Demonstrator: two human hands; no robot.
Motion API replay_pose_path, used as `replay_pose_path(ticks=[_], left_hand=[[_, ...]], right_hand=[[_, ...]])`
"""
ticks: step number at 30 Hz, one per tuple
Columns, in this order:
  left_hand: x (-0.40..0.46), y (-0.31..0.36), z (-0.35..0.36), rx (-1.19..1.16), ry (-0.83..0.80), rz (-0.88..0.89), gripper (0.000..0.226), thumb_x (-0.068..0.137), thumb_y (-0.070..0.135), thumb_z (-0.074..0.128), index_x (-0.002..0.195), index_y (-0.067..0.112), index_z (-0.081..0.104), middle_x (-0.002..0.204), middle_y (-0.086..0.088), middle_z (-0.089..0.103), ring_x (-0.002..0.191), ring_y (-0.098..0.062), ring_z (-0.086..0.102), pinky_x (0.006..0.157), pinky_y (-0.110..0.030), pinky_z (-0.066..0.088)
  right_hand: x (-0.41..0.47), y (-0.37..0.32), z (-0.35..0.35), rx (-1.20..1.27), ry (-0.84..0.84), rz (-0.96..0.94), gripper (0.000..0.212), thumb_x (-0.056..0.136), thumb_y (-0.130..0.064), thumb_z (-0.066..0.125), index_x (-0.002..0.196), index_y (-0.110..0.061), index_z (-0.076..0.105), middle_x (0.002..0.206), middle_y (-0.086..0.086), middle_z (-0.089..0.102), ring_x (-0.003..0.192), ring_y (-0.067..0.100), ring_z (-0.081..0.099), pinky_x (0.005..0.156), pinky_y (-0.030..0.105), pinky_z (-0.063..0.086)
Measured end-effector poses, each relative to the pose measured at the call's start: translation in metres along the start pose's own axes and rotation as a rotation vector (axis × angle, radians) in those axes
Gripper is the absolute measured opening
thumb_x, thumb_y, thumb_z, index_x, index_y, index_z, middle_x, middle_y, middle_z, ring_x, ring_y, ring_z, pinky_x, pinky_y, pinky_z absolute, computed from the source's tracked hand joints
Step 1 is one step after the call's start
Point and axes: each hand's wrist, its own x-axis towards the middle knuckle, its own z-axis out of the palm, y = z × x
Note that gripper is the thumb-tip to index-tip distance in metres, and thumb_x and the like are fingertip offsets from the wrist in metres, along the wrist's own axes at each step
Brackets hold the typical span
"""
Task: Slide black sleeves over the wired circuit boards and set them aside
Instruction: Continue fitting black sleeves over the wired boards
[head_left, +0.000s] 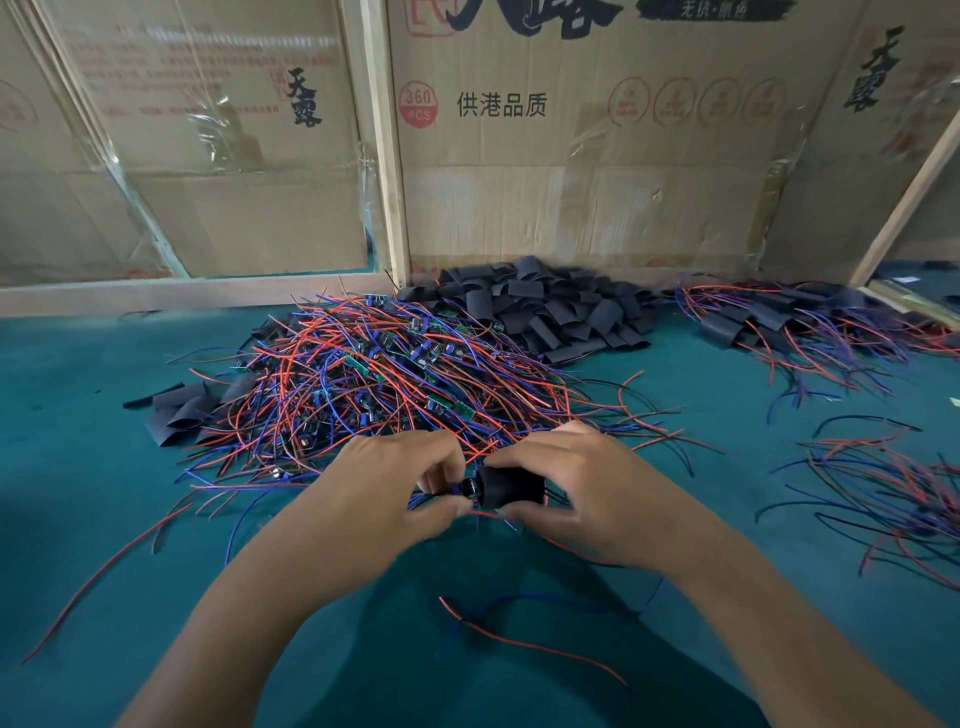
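A black sleeve (511, 486) sits just above the surface (78, 467), directly in front of the person, with a wired circuit board (466, 488) partly entered at its left mouth. The right hand (566, 488) grips the sleeve; the left hand (395, 483) pinches the board end and its wires. The step in hand is insertion. The next move likely calls for pushing the board fully in, then placing it on the finished pile (810, 322) at right. Unsleeved boards (374, 374) and spare sleeves (545, 306) lie beyond.
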Motion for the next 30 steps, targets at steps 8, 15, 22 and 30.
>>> replay_pose_path(ticks=[8, 15, 22, 30], left_hand=[[0.0011, -0.0027, 0.0023, -0.120, 0.051, 0.035, 0.014, 0.090, 0.031, 0.072, 0.087, 0.028, 0.059, 0.086, 0.012, 0.063, 0.088, -0.007, 0.061, 0.074, -0.013, 0.041], [0.0024, -0.0012, 0.0073, -0.202, 0.104, 0.054, 0.010, 0.090, 0.027, 0.073, 0.088, 0.029, 0.063, 0.088, 0.014, 0.065, 0.088, -0.009, 0.062, 0.074, -0.010, 0.041], [0.0039, -0.0034, 0.0079, -0.343, 0.094, 0.003, 0.010, 0.092, 0.019, 0.071, 0.091, 0.028, 0.067, 0.086, 0.012, 0.070, 0.083, -0.006, 0.066, 0.075, -0.013, 0.046], [0.0050, -0.0009, 0.0055, -0.640, 0.091, -0.109, 0.006, 0.089, 0.010, 0.073, 0.088, 0.012, 0.068, 0.076, 0.002, 0.066, 0.068, -0.007, 0.054, 0.065, -0.016, 0.044]], right_hand=[[-0.0011, 0.0049, -0.0085, 0.098, 0.016, 0.024, 0.038, 0.094, -0.032, 0.068, 0.128, -0.017, 0.064, 0.116, -0.004, 0.066, 0.106, 0.012, 0.058, 0.093, 0.031, 0.045], [0.0014, 0.0031, -0.0065, 0.152, 0.026, -0.008, 0.038, 0.095, -0.033, 0.066, 0.129, -0.016, 0.064, 0.113, -0.003, 0.066, 0.102, 0.009, 0.057, 0.090, 0.018, 0.042], [0.0004, 0.0062, -0.0086, 0.194, 0.070, -0.027, 0.042, 0.093, -0.035, 0.067, 0.129, -0.014, 0.065, 0.112, -0.005, 0.066, 0.102, 0.002, 0.057, 0.091, 0.011, 0.039], [0.0001, 0.0037, -0.0086, 0.237, 0.125, -0.051, 0.043, 0.092, -0.033, 0.069, 0.130, -0.013, 0.065, 0.113, -0.005, 0.067, 0.104, 0.005, 0.060, 0.093, 0.017, 0.043]])
